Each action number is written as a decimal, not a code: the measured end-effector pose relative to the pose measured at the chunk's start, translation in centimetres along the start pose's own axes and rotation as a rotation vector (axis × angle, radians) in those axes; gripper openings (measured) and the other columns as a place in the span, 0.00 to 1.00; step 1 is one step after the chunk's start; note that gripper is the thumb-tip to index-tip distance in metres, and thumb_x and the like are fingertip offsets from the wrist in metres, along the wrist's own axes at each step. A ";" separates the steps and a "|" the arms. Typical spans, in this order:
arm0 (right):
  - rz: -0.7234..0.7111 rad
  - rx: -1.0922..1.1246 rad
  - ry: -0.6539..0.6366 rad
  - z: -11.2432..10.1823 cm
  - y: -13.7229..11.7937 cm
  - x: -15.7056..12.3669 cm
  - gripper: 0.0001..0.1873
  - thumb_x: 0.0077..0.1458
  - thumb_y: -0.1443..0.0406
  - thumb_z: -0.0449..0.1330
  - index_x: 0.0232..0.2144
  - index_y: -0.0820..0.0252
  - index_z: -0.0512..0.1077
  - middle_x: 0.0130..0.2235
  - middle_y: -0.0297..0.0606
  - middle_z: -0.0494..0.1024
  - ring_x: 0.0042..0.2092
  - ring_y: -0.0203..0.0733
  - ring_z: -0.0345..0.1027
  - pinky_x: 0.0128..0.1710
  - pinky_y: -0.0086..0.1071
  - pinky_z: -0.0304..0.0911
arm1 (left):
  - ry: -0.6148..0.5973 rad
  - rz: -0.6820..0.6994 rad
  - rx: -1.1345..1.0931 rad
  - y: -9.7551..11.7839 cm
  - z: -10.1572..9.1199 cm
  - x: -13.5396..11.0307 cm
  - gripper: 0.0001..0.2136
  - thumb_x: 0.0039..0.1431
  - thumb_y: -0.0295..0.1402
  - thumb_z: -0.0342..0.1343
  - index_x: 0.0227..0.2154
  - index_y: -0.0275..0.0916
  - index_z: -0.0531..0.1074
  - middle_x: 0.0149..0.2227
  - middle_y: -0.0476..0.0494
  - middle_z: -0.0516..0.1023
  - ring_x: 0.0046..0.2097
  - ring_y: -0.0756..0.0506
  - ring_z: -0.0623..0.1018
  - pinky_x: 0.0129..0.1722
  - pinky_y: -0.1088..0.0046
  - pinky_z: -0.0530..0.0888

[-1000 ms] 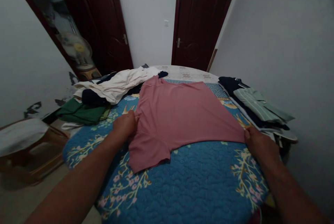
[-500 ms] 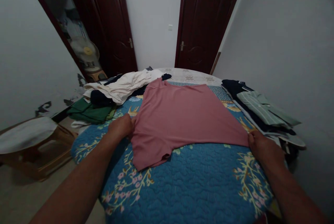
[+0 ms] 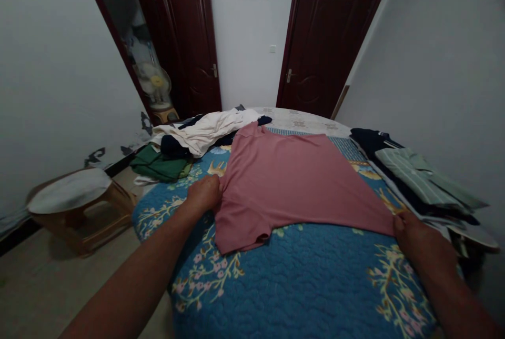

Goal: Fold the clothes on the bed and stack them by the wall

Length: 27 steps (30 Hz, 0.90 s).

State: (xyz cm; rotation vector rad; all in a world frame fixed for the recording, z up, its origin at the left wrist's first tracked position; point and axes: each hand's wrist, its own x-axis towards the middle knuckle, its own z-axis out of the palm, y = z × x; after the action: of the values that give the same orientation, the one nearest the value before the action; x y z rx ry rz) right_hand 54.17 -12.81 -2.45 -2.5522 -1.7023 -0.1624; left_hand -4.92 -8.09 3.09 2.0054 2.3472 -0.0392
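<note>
A pink short-sleeved T-shirt [image 3: 307, 181] lies spread sideways over a blue quilted cover with a flower pattern [image 3: 315, 276]. My left hand [image 3: 205, 191] is closed on the shirt's left side, near the shoulder above the near sleeve. At the opposite end, my right hand [image 3: 420, 233] grips the near corner of the hem. Between my hands the cloth is drawn fairly taut, and the near sleeve hangs loosely toward me. The fingertips of both hands are partly hidden.
Cream clothing [image 3: 209, 128] lies loosely heaped at the back left, beside folded green clothing [image 3: 161, 162]. A stack of folded clothes [image 3: 422, 176] sits on the right. On the floor to the left stands a stool [image 3: 74, 197]; a fan [image 3: 155, 82] is behind it.
The view has shifted, so everything appears further right. Both hands keep their grip on the T-shirt, which lies almost the same.
</note>
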 end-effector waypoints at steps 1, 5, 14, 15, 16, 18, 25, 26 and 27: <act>0.000 0.008 -0.003 0.0 0.1 0.0 0.37 0.73 0.47 0.35 0.55 0.58 0.78 0.42 0.59 0.84 0.39 0.64 0.79 0.37 0.50 0.69 | 0.008 0.000 -0.001 0.0 0.1 0.0 0.21 0.76 0.40 0.43 0.52 0.36 0.79 0.54 0.27 0.83 0.54 0.33 0.84 0.49 0.62 0.77; -0.007 0.042 0.011 0.5 0.5 0.1 0.36 0.72 0.47 0.37 0.56 0.56 0.79 0.42 0.59 0.84 0.38 0.65 0.79 0.38 0.53 0.69 | 0.036 -0.007 -0.074 -0.3 0.3 -0.1 0.19 0.75 0.38 0.44 0.50 0.35 0.79 0.54 0.27 0.83 0.53 0.34 0.84 0.47 0.63 0.75; 0.018 -0.013 0.017 0.3 0.2 0.3 0.36 0.73 0.47 0.36 0.54 0.55 0.79 0.44 0.58 0.84 0.39 0.66 0.80 0.36 0.51 0.69 | -0.024 0.045 -0.328 -1.0 0.3 0.8 0.09 0.63 0.39 0.60 0.35 0.40 0.79 0.38 0.39 0.85 0.39 0.40 0.83 0.36 0.69 0.69; 0.018 -0.024 0.020 0.1 0.0 0.2 0.35 0.73 0.48 0.36 0.54 0.55 0.79 0.44 0.58 0.84 0.40 0.65 0.80 0.37 0.50 0.69 | -0.051 0.030 -0.352 -1.1 0.4 1.1 0.09 0.62 0.39 0.61 0.32 0.40 0.78 0.34 0.39 0.85 0.37 0.41 0.82 0.34 0.70 0.69; 0.017 -0.035 0.023 0.0 -0.2 0.1 0.35 0.74 0.49 0.37 0.54 0.56 0.79 0.44 0.58 0.84 0.40 0.64 0.80 0.37 0.49 0.69 | -0.082 0.018 -0.380 -1.1 0.4 1.4 0.10 0.61 0.40 0.61 0.29 0.40 0.77 0.30 0.40 0.83 0.34 0.41 0.81 0.32 0.70 0.68; 0.011 -0.054 0.038 -0.2 -0.5 -0.1 0.33 0.74 0.51 0.39 0.54 0.58 0.79 0.42 0.56 0.84 0.40 0.61 0.80 0.38 0.47 0.69 | -0.146 0.006 -0.471 -1.3 0.4 1.7 0.13 0.59 0.41 0.62 0.23 0.40 0.74 0.23 0.43 0.78 0.28 0.42 0.78 0.28 0.70 0.67; 0.019 -0.079 0.081 -0.4 -0.9 -0.4 0.30 0.76 0.52 0.42 0.55 0.60 0.79 0.41 0.54 0.84 0.39 0.56 0.80 0.37 0.42 0.68 | -0.017 -0.068 -1.030 -2.2 -0.1 0.6 0.19 0.51 0.49 0.65 0.38 0.40 0.78 0.24 0.50 0.78 0.22 0.45 0.76 0.21 0.73 0.68; 0.024 -0.077 0.076 -0.4 -1.0 -0.5 0.30 0.76 0.52 0.42 0.55 0.60 0.79 0.41 0.55 0.84 0.39 0.56 0.79 0.37 0.42 0.68 | -0.031 -0.099 -1.084 -2.2 -0.2 0.5 0.20 0.50 0.50 0.66 0.39 0.40 0.77 0.23 0.51 0.77 0.22 0.45 0.75 0.21 0.73 0.68; 0.029 -0.075 0.072 -0.5 -1.1 -0.5 0.30 0.76 0.52 0.43 0.55 0.61 0.80 0.41 0.55 0.84 0.38 0.56 0.79 0.37 0.42 0.68 | -0.056 -0.125 -1.123 -2.3 -0.2 0.5 0.20 0.49 0.50 0.66 0.38 0.41 0.75 0.22 0.52 0.76 0.21 0.45 0.75 0.21 0.72 0.69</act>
State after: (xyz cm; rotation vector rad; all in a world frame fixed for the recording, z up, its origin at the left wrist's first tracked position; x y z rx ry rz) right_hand 52.99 -12.91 -2.02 -2.5885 -1.6636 -0.3182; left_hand -7.25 -7.98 3.18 1.2425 1.7457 0.9534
